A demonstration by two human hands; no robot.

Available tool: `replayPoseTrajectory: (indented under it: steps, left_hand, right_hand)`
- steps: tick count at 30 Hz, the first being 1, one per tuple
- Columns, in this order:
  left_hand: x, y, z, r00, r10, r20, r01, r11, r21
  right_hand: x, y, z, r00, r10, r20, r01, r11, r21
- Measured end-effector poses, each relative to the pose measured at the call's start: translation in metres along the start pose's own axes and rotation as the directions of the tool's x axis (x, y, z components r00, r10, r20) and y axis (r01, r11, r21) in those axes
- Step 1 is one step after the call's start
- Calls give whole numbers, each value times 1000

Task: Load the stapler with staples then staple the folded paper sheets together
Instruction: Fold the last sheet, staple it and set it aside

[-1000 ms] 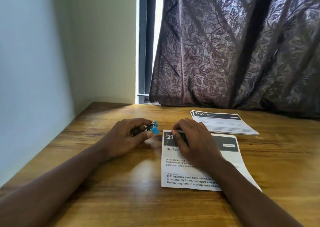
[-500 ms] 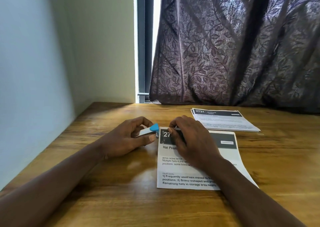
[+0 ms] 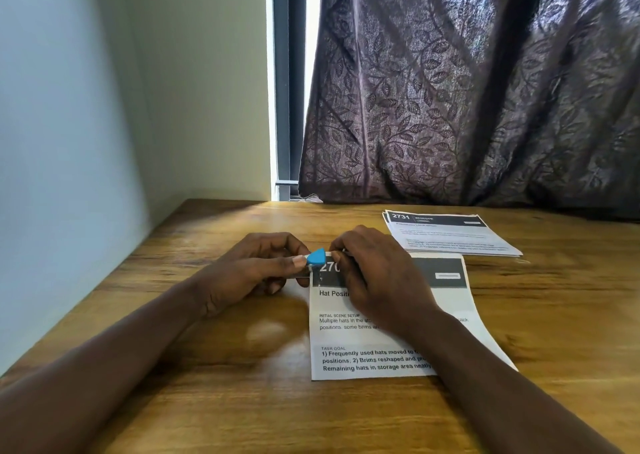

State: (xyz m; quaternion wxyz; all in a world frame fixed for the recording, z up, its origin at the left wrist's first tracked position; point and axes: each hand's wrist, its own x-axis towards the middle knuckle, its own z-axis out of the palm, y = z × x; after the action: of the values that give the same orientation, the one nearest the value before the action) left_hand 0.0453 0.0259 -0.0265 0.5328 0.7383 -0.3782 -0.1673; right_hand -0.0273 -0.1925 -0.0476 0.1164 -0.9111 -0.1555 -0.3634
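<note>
My left hand [image 3: 249,270] grips a small stapler [image 3: 314,259] with a blue tip; most of its body is hidden in my fingers. The blue tip sits over the top left corner of the folded printed sheets [image 3: 391,346], which lie on the wooden table [image 3: 214,401]. My right hand [image 3: 374,277] lies on those sheets near their top edge, its fingertips curled at the corner beside the stapler. Whether the fingertips pinch the paper is hidden.
A second stack of printed sheets [image 3: 450,233] lies further back on the right. A pale wall [image 3: 69,142] bounds the table on the left. A dark leaf-patterned curtain [image 3: 467,90] hangs behind the table's far edge.
The stapler in my left hand has moved right onto the sheets' top left corner. My right hand has shifted up toward that corner.
</note>
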Motion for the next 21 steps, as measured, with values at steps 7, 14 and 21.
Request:
replayPoseTrajectory:
  steps: [7, 14, 21]
  left_hand:
    - [2, -1, -2, 996, -84, 25, 86, 992, -94]
    - [2, 1, 0, 995, -68, 76, 74, 995, -67]
    - [3, -3, 4, 1000, 16, -21, -14, 995, 97]
  right_hand:
    - [0, -7, -1, 999, -32, 9, 33, 999, -20]
    - [0, -12, -4, 999, -44, -7, 44, 999, -2]
    - [0, -10, -15, 990, 20, 139, -14, 999, -49]
